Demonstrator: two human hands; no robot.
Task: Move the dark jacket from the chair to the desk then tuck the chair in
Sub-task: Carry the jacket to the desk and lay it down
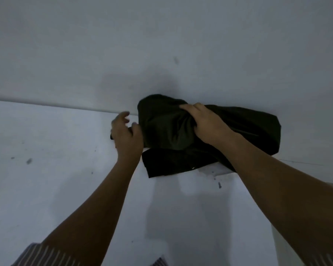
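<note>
The dark jacket lies bunched on the white desk, pushed against the back wall. My right hand rests on top of the bundle with its fingers clenched into the fabric. My left hand is at the jacket's left edge, thumb touching the cloth, fingers spread and a little blurred. A small dark bit shows under its palm. A flat flap of the jacket sticks out toward me at the front. The chair is out of view.
A plain white wall rises right behind the desk. The desktop carries a few dark specks and smudges. A striped shirt shows at the bottom edge. The desk's right edge runs near the lower right corner.
</note>
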